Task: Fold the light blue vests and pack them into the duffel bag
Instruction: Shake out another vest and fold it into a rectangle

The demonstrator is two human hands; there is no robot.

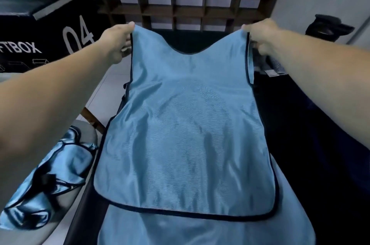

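A light blue vest (186, 124) with dark piping hangs spread out in front of me, held up by its two shoulder straps. My left hand (118, 42) pinches the left strap and my right hand (260, 36) pinches the right strap. Its rounded hem hangs over another light blue vest (200, 230) lying flat on a dark surface (312, 144) below. Several more crumpled light blue vests (50, 180) are piled at the lower left. The dark mass at the right may be the duffel bag; I cannot tell.
A black box (40, 30) printed with "04" stands at the back left. A dark wooden cubby shelf (190, 4) fills the back wall. The vest pile rests on a grey seat (88, 134) with a wooden leg. White tiled floor shows at the left.
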